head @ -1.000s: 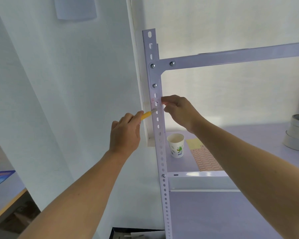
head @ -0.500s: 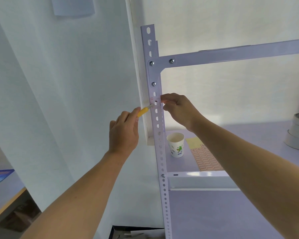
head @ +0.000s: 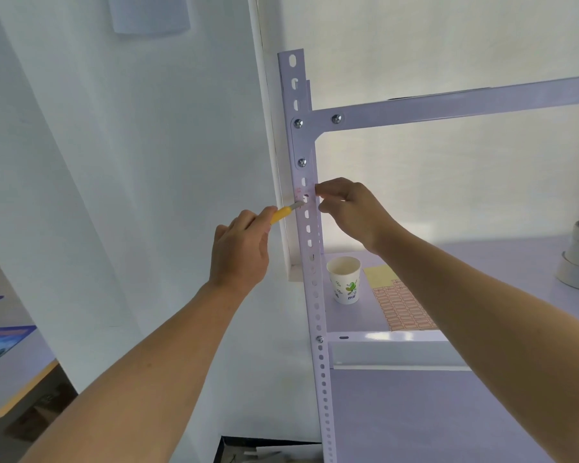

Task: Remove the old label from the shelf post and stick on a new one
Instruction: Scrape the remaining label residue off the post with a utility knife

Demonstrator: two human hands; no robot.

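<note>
Shelf post (head: 311, 235); left fingers (head: 248, 219) around knife (head: 284, 213)

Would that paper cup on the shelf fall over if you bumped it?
Probably. The paper cup looks thin and seems empty, so likely very light. Its base is narrower than its rim, so a nudge could tip it, and it might then roll on the smooth shelf.

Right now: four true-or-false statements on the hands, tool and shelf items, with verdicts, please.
1. The paper cup stands upright on the shelf. True.
2. The left hand grips a yellow-handled knife, its tip at the shelf post. True.
3. The right hand rests on the paper cup. False: it pinches the old label at the post.
4. The label sheet lies left of the cup. False: it lies right of it.
</note>
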